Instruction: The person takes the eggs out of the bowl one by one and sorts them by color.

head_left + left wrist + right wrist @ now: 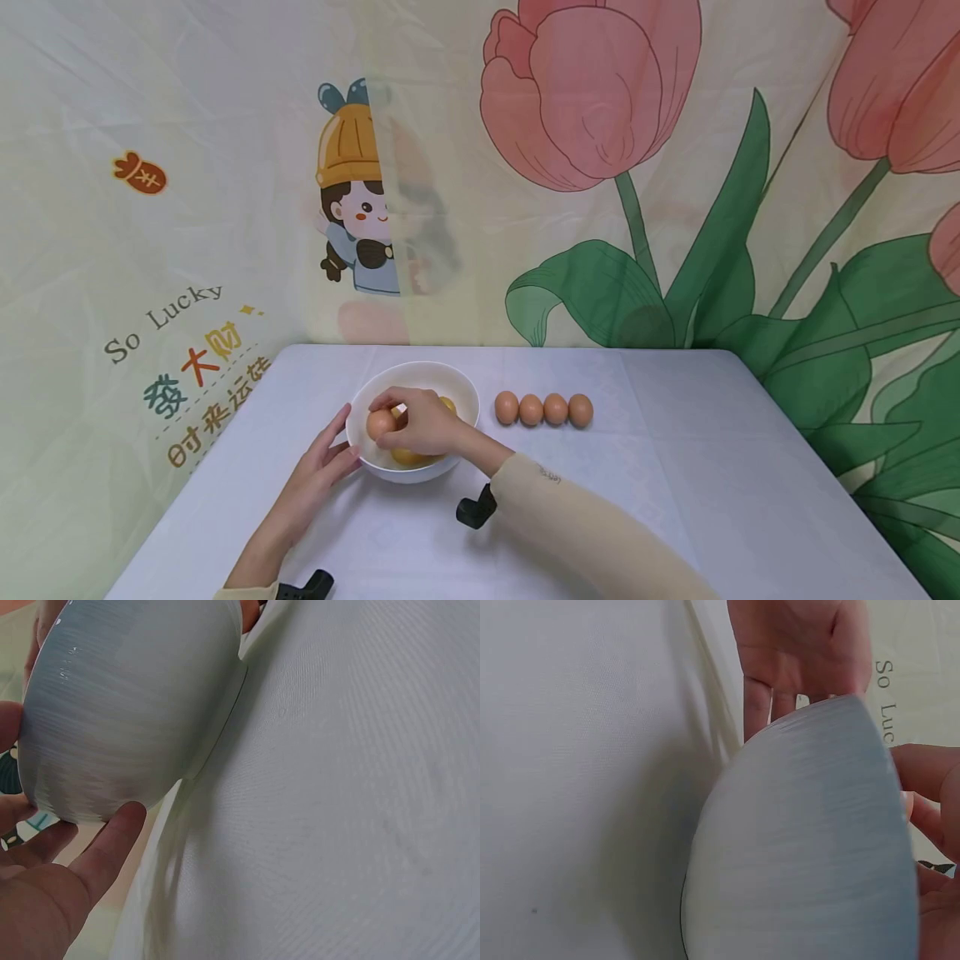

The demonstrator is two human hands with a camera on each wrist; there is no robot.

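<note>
A white bowl (pixel 412 477) stands on the table, with yellow rounded things (pixel 407 457) inside, partly hidden by the right hand. My right hand (pixel 423 421) reaches over the bowl's right side and holds a brown egg (pixel 381 424) between thumb and fingers, inside the rim at the left. My left hand (pixel 318 471) rests against the bowl's left outer side, fingers spread and nearly straight. In the left wrist view, its fingertips touch the outer wall of the bowl (pixel 142 697). From the right wrist, the bowl wall hides the egg almost wholly.
Several brown eggs (pixel 531 409) stand in a row on the table, just right of the bowl. A white cloth (pixel 720 483) covers the table. Behind its back edge hangs a printed curtain (pixel 450 317) with tulips and a cartoon figure. Each wrist wears a black camera (pixel 477 507).
</note>
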